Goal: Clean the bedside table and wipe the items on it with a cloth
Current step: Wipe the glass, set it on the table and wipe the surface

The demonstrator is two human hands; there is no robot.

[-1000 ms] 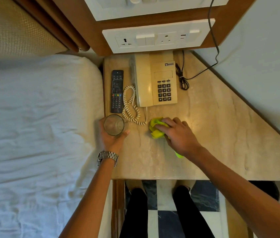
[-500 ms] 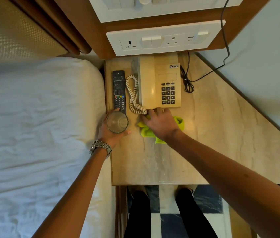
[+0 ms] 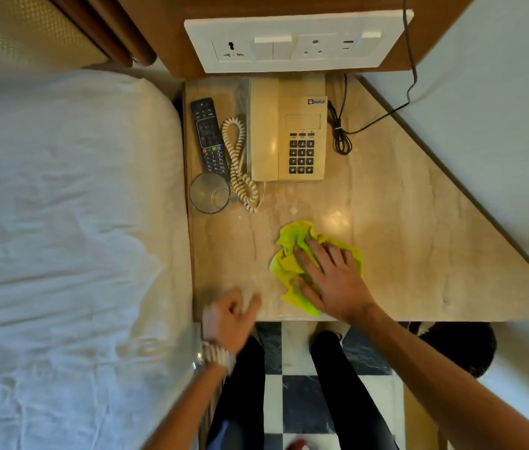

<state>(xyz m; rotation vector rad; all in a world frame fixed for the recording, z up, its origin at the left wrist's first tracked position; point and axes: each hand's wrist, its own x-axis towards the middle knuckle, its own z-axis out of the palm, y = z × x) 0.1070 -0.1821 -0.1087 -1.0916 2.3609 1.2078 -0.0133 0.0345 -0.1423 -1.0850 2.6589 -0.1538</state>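
The cloth (image 3: 292,241) is being pressed onto the table (image 3: 419,254) near its front edge by the right hand (image 3: 334,280). The fingers are being kept straight and spread, likely so that a wide patch is being covered. The left hand (image 3: 230,315), blurred, is being held loosely curled and empty over the front-left corner, apparently clear of the wiping. The glass (image 3: 209,193), remote (image 3: 209,138) and phone (image 3: 289,131) are being left grouped at the back-left, seemingly so that open surface is being freed.

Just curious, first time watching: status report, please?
Right hand flat on green cloth, on table. Left hand empty, at front edge. Glass, phone cord close ahead.
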